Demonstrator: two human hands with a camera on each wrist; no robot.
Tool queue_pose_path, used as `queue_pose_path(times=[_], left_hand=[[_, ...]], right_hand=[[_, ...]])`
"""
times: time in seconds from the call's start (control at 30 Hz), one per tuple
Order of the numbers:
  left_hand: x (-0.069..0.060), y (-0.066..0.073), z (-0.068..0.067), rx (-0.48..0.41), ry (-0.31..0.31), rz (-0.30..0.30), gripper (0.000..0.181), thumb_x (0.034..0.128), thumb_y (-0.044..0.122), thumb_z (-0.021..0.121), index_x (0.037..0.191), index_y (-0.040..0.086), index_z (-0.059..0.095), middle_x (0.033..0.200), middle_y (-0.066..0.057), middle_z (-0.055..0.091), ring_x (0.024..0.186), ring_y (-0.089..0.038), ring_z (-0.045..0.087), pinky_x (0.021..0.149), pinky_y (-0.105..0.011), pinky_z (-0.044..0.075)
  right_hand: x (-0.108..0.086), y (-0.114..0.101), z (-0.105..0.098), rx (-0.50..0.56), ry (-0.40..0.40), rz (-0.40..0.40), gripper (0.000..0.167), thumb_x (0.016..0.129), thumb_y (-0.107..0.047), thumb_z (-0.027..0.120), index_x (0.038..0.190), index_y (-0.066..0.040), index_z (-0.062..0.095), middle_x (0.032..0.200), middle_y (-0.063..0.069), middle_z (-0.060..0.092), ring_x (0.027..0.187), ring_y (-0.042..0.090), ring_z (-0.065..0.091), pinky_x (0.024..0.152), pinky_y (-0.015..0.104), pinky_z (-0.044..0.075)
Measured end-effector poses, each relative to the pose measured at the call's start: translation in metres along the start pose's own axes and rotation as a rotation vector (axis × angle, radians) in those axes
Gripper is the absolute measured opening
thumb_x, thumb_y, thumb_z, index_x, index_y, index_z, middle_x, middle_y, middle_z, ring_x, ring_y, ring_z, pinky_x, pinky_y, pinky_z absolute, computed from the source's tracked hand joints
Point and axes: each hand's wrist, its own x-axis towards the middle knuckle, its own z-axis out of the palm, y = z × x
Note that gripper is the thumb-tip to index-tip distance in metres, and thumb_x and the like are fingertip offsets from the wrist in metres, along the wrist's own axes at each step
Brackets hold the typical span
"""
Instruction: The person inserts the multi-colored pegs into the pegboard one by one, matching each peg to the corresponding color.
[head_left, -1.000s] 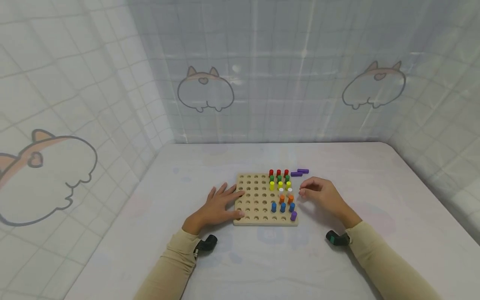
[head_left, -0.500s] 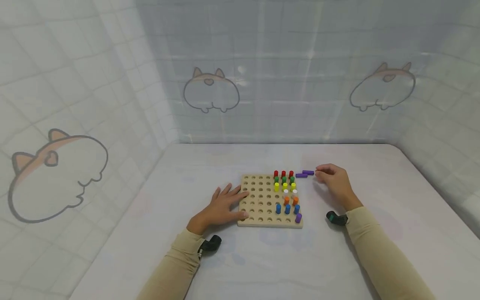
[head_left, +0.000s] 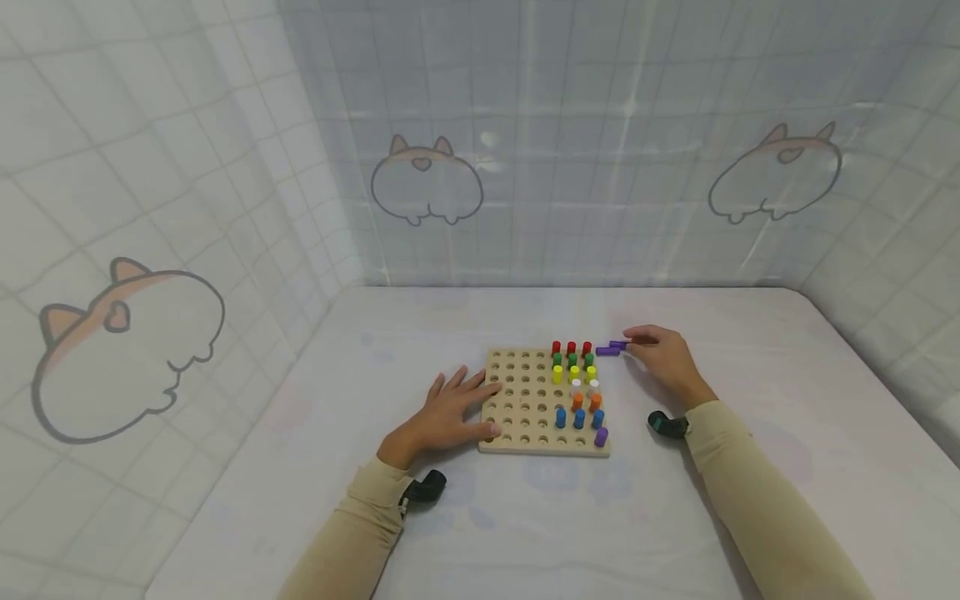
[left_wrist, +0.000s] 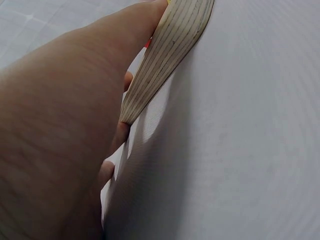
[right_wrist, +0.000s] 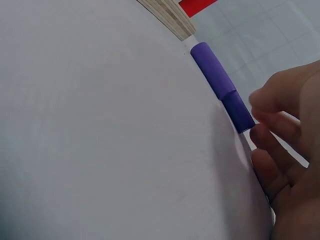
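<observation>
A wooden pegboard (head_left: 525,417) lies on the table. My left hand (head_left: 442,421) rests along its left edge with fingers spread, index finger and thumb over the holes. In the left wrist view the hand (left_wrist: 65,110) lies against the board's layered side (left_wrist: 165,55). To the right of the board's far corner two purple pegs lie on their sides, the nearer peg (head_left: 607,352) touching or close to the farther peg (head_left: 617,344). My right hand (head_left: 667,358) is at the farther one's right end. In the right wrist view thumb and fingertips (right_wrist: 259,132) stand apart around the purple peg's end (right_wrist: 237,112).
Upright pegs fill the board's right columns: red (head_left: 572,347), green (head_left: 573,361), yellow (head_left: 574,373), white (head_left: 576,387), orange (head_left: 577,402), blue (head_left: 580,418) and one purple peg (head_left: 602,437) at the near right corner. Patterned curtains (head_left: 592,200) surround the white table (head_left: 525,533).
My right hand has moved from beside the board's right edge out past the lying purple pegs, then slightly left onto the farther one's end. The left hand stays on the board.
</observation>
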Motion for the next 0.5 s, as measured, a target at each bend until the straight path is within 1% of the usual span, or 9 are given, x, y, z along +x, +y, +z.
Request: queue_pose_path(times=[0.1, 0.2, 0.33, 0.5], left_hand=[[-0.0001, 0.0010, 0.0004, -0.011, 0.006, 0.004, 0.078, 0.0910, 0.069, 0.056, 0.157, 0.033, 0.036, 0.164, -0.004, 0.024, 0.153, -0.035, 0.005, 0.116, -0.064, -0.003], [0.0003, 0.0015, -0.0005, -0.003, -0.001, -0.006, 0.078, 0.0908, 0.071, 0.055, 0.158, 0.034, 0.035, 0.165, -0.002, 0.023, 0.153, -0.034, 0.004, 0.116, -0.063, -0.004], [0.0010, 0.0014, -0.0016, 0.005, -0.011, -0.015, 0.079, 0.0910, 0.071, 0.054, 0.158, 0.036, 0.032, 0.165, 0.000, 0.021, 0.153, -0.032, 0.002, 0.117, -0.061, -0.004], [0.0012, 0.0003, -0.0003, -0.001, -0.001, -0.005, 0.078, 0.0913, 0.069, 0.055, 0.157, 0.034, 0.035, 0.165, -0.002, 0.023, 0.153, -0.034, 0.004, 0.116, -0.063, -0.003]], right_hand=[[0.0020, 0.0000, 0.0020, -0.048, -0.018, 0.001, 0.030, 0.100, -0.016, 0.060, 0.128, -0.007, 0.066, 0.131, 0.017, 0.060, 0.125, 0.037, 0.052, 0.105, 0.055, 0.041], [0.0039, -0.0002, 0.0043, -0.105, -0.024, 0.003, 0.028, 0.100, -0.016, 0.060, 0.126, -0.008, 0.068, 0.133, 0.017, 0.060, 0.127, 0.038, 0.051, 0.106, 0.056, 0.040], [0.0063, -0.0011, 0.0067, -0.158, -0.006, -0.014, 0.027, 0.099, -0.016, 0.061, 0.123, -0.008, 0.070, 0.132, 0.018, 0.061, 0.129, 0.040, 0.049, 0.107, 0.059, 0.037], [0.0071, -0.0005, 0.0097, -0.185, 0.021, -0.043, 0.024, 0.098, -0.012, 0.062, 0.118, -0.005, 0.072, 0.127, 0.020, 0.065, 0.128, 0.041, 0.050, 0.108, 0.059, 0.036]])
